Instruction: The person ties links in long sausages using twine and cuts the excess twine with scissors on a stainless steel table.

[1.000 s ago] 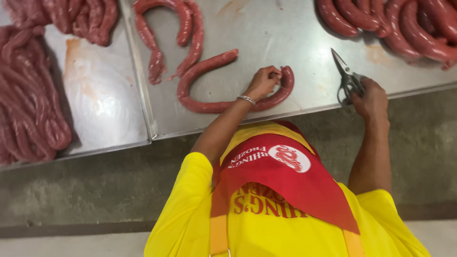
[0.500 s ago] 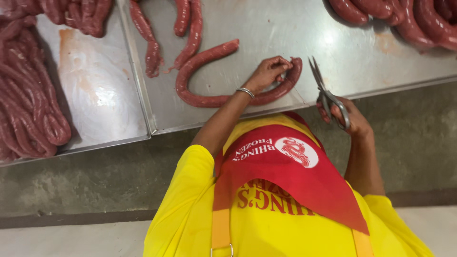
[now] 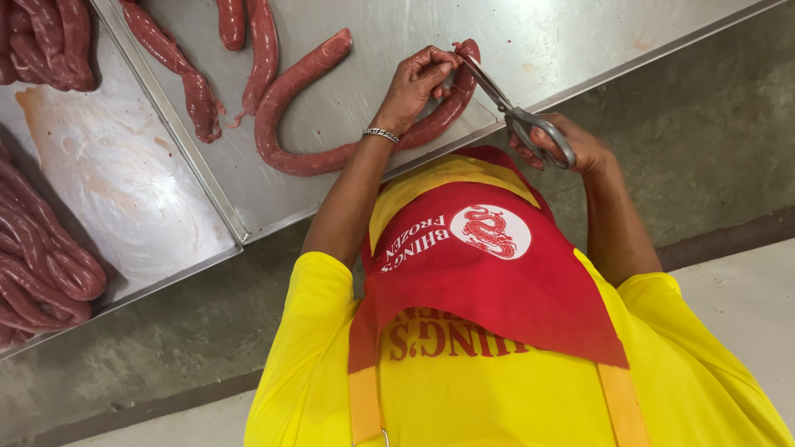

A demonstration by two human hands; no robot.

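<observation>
Sausage (image 3: 286,103), the long curved red one, is lying in a U on the steel tray (image 3: 389,25) at about 12 o'clock from the person. The left hand (image 3: 418,83) is pinched shut on its right-hand tip. The right hand (image 3: 567,145) is at roughly 2 o'clock, fingers closed through the handles of metal scissors (image 3: 513,114), blades pointing at that pinched tip. More sausages (image 3: 41,240) are piled at 9 o'clock on another tray (image 3: 124,190).
</observation>
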